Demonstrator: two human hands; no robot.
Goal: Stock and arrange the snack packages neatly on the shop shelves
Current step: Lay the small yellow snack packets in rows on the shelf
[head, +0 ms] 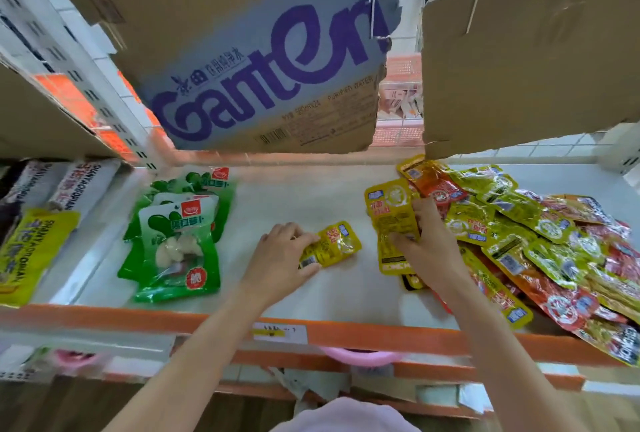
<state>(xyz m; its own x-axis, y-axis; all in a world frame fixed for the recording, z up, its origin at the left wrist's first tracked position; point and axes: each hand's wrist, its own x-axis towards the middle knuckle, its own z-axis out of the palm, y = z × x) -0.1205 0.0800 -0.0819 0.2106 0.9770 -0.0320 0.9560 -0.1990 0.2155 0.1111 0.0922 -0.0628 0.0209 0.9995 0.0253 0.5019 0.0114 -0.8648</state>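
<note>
- the left hand (287, 251) lay on the shelf (294, 196) near its middle, fingers curled over the near-left end of a small yellow packet (334, 244), thumb under its barcode corner; the packet lay flat on the shelf surface.
- that packet's long axis ran on a slant, from the near-left end under the fingers up toward the far right, so it was not square with the orange shelf edge (138, 319).
- the right hand (426, 241) was just to the right, gripping a longer yellow packet (391, 220); fingers wrapped over its right edge and the thumb pressed its lower face. this packet's long axis ran roughly front to back, its near end overlapping other packs.
- the loose heap of yellow and red packets (540, 244) spread from the right hand out to the right end of the shelf, some hanging over the front edge; it lay touching the right hand and well apart from the left.
- the bare stretch of shelf lay between the small packet and the green packages (176, 223) on the left, so i judged the left hand the nearer one for laying a row there, the right for feeding from the heap.
- a likely next need was turning the slanted packet so its long axis matched the longer one's.
- torn cardboard sheets (263, 61) hung overhead.
</note>
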